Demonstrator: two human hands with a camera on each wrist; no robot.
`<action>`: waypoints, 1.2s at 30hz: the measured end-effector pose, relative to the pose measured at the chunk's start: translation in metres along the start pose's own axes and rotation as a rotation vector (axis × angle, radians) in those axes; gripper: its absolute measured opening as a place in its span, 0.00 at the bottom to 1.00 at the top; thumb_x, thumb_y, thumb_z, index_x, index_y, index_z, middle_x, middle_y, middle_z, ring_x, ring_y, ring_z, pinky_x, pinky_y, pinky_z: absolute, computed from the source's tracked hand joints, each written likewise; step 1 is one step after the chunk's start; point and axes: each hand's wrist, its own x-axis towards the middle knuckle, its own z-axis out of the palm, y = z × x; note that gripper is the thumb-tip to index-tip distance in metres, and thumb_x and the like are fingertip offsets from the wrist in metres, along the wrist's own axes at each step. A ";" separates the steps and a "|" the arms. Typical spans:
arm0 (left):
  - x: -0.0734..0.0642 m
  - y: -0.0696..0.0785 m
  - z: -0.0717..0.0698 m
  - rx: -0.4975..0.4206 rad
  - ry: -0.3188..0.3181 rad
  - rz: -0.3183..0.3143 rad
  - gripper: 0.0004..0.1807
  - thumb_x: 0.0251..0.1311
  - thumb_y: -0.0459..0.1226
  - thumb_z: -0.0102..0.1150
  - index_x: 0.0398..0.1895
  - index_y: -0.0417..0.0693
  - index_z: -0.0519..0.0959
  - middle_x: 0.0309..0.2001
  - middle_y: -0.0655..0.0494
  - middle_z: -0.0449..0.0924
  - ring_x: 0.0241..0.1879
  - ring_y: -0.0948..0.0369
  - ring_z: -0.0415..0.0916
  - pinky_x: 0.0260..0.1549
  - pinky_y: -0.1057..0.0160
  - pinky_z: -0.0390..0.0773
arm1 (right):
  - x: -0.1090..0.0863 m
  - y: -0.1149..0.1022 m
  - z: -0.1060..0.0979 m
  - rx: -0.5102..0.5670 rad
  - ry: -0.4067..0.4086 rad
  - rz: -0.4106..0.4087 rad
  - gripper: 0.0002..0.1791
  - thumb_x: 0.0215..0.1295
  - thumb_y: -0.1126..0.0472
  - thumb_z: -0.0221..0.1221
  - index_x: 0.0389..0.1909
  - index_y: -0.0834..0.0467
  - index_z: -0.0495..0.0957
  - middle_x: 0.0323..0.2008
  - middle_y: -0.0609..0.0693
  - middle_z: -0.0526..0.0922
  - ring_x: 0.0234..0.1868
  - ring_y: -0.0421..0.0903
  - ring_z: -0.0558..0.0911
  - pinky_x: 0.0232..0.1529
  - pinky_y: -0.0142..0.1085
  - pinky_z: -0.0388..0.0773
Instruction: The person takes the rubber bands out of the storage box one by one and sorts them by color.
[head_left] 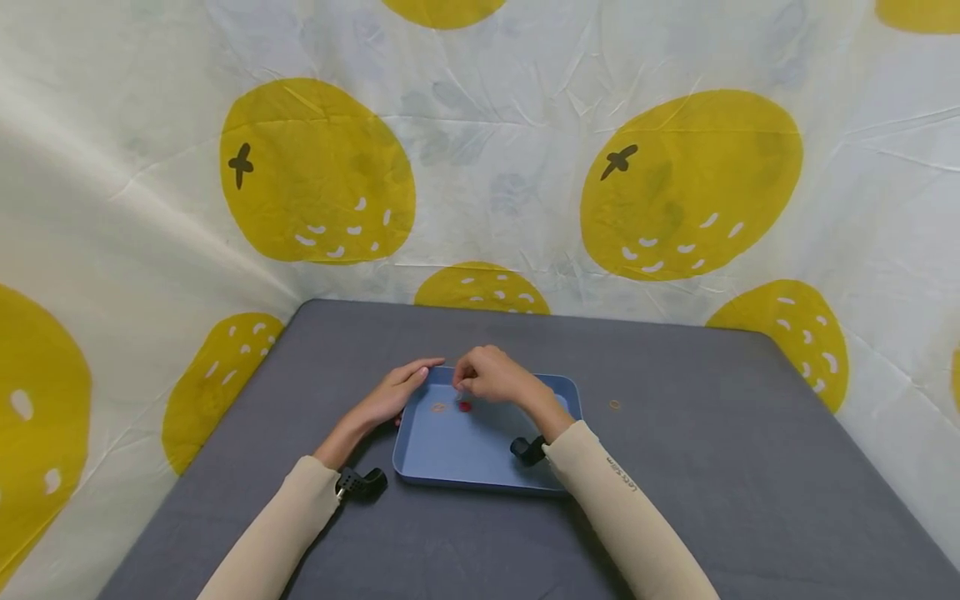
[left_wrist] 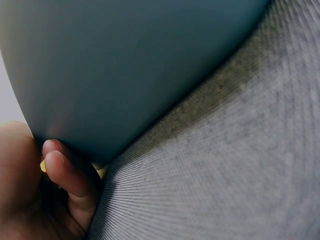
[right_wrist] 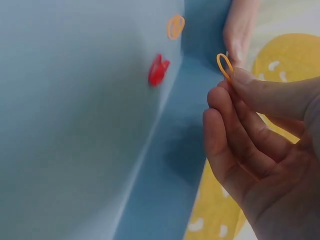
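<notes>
Tray sits on the grey surface, with the left hand at its far left corner. That hand grips the corner, thumb at the rim and some fingers bent against the outer wall. Above the tray's far part, the right hand pinches a thin orange band between thumb and forefinger, its other fingers loosely bent. Inside the tray, toward the far left, a second band lies near a red piece. A third band rests on the surface, right of the tray.
</notes>
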 end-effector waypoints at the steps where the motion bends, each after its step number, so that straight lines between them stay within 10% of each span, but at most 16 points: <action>1: 0.000 0.000 0.000 -0.001 0.002 -0.001 0.27 0.84 0.52 0.36 0.78 0.57 0.66 0.62 0.37 0.78 0.09 0.60 0.62 0.10 0.60 0.70 | -0.002 0.000 -0.002 -0.003 0.000 0.003 0.07 0.72 0.65 0.62 0.38 0.60 0.89 0.34 0.48 0.89 0.29 0.41 0.79 0.35 0.33 0.79; 36: -0.001 0.002 0.002 0.015 0.028 -0.002 0.26 0.83 0.50 0.38 0.77 0.56 0.68 0.63 0.38 0.77 0.09 0.59 0.63 0.10 0.61 0.69 | -0.092 0.052 -0.056 0.059 0.168 0.122 0.06 0.71 0.65 0.64 0.37 0.58 0.89 0.33 0.52 0.91 0.34 0.48 0.87 0.37 0.38 0.83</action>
